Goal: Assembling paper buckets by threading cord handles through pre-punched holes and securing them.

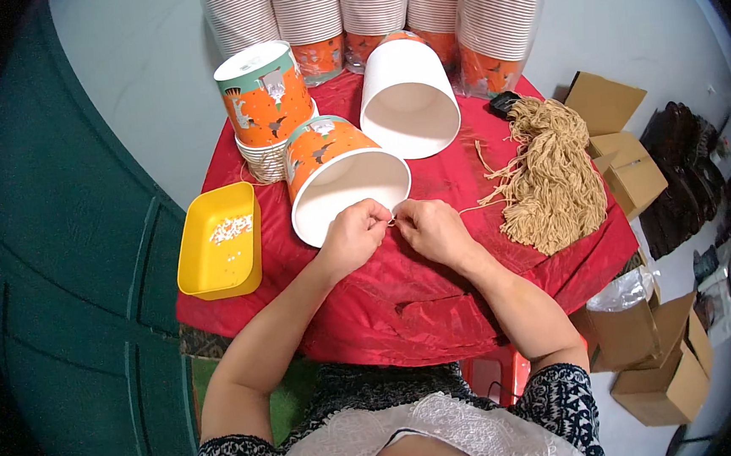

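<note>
left hand (354, 233) | right hand (433, 228) | pinching string (470, 210) | grip point hidden

A makeshift home workshop: stacked paper buckets (371, 11), a twine bundle (551, 173) and cardboard boxes (628, 167) crowd a cloth-covered table (438, 299)

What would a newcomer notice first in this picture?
Both hands, left and right, pinch a thin string at the rim of an orange paper bucket lying on its side on the red cloth. A heap of tan cord lies right; a yellow tray sits left.
</note>
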`<state>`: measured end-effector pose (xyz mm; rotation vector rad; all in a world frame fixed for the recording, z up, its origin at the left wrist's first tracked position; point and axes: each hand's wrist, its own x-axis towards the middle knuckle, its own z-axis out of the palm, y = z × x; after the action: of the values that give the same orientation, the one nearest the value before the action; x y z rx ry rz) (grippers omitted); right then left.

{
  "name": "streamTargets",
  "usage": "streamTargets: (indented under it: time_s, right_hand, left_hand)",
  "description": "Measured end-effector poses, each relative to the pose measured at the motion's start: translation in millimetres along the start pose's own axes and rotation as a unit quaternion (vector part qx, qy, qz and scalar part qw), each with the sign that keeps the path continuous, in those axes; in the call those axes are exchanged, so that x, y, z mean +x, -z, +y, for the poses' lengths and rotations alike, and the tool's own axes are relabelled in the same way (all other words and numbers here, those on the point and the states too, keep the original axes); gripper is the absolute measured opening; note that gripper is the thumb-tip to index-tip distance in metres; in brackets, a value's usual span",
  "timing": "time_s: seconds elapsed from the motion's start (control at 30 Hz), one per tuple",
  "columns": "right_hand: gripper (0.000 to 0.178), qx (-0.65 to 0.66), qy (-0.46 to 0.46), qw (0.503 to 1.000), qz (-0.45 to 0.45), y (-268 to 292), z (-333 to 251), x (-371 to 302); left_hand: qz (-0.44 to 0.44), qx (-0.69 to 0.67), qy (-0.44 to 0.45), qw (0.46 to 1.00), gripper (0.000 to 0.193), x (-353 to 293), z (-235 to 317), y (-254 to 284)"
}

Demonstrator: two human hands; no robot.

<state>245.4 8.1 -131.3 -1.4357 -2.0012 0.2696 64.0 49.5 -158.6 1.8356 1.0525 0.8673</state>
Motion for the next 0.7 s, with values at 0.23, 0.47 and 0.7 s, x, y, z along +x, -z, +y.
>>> streamTargets:
  time_s: [0.23,0.47,0.7]
  right_hand:
    - [0.013,0.128,-0.032,0.991,-0.009,-4.3,-2.6,1.6]
    - [0.013,0.151,-0.056,0.987,-0.006,-6.3,-5.2,1.6]
    - [0.014,0.032,-0.010,0.993,0.110,-2.5,-10.3,-1.8]
  left_hand:
    - [0.018,0.074,-0.070,0.995,0.010,-6.5,13.8,-3.8]
    - [0.038,0.160,-0.134,0.977,0.006,-4.2,12.9,-6.6]
    - [0.053,0.110,-0.146,0.982,0.005,-5.9,17.9,2.3]
